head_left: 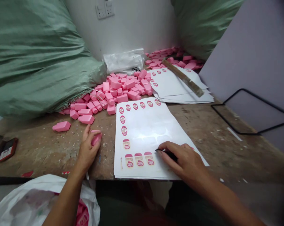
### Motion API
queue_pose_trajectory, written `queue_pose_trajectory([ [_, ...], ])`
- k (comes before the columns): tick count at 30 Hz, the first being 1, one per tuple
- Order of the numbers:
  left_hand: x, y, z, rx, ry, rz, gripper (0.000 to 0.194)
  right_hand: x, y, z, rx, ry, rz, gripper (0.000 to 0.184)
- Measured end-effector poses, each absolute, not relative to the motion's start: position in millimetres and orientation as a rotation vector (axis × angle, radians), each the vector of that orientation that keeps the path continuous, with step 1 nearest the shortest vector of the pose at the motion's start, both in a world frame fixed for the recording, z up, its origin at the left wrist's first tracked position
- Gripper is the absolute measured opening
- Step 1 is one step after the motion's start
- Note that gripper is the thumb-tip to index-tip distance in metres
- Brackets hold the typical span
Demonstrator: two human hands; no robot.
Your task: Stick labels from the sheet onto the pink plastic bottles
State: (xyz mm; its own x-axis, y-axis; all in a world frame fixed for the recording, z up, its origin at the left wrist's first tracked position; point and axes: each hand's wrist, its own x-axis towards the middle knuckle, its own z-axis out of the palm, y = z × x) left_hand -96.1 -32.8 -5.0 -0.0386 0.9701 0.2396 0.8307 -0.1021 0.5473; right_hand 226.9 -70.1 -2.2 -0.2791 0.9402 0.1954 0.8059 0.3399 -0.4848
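My left hand [87, 149] rests on the worn wooden bench and grips a pink plastic bottle [96, 138], partly hidden by my fingers. My right hand [183, 158] lies over a stack of white label sheets [146, 131], pinching a slim black tool [167, 153], perhaps a pen, whose tip touches the top sheet. Oval and rectangular printed pink labels [139, 160] run along that sheet's edges. Just beyond my left hand lies a loose pink bottle [61, 126], and a heap of pink bottles [113, 91] spreads behind it.
A second label stack [179, 84] lies behind, under a wooden stick [184, 78]. Green woven sacks [34, 56] flank the heap against the wall. A phone [8, 149] sits at the bench's left edge, a white bag [40, 201] below it, and a black wire frame [250, 111] to the right.
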Motion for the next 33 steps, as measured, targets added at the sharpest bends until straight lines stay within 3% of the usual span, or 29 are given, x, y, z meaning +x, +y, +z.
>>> queue_pose_trajectory([
  [3,-98.0,-36.7,-7.7,2.017,2.057,0.761,0.053,221.3,-76.4,-0.1,-1.468,-2.176,0.286,0.02],
  [5,-99.2,-40.4,-5.5,1.943,2.121,0.724,0.056,216.7,-79.3,0.1,-1.452,-2.193,0.199,0.018],
  [7,-94.8,-44.6,1.9,1.728,2.077,0.917,0.058,213.1,-79.7,-0.7,-1.465,-2.206,0.133,0.016],
  [10,-70.3,-52.0,20.3,1.051,1.685,1.31,0.064,210.7,-76.5,-2.9,-1.473,-2.21,0.057,0.015],
  [15,-0.9,-63.9,37.6,0.323,1.036,1.197,0.047,210.1,-72.9,-4.3,-1.469,-2.227,-0.013,0.017],
  [20,37.5,-68.3,25.9,0.309,1.03,1.067,0.046,209.3,-73.5,-3.5,-1.479,-2.243,-0.066,0.022],
  [33,35.1,-68.4,23.2,0.342,1.017,1.042,0.046,207.1,-73.2,-2.1,-1.469,-2.251,-0.098,0.024],
])
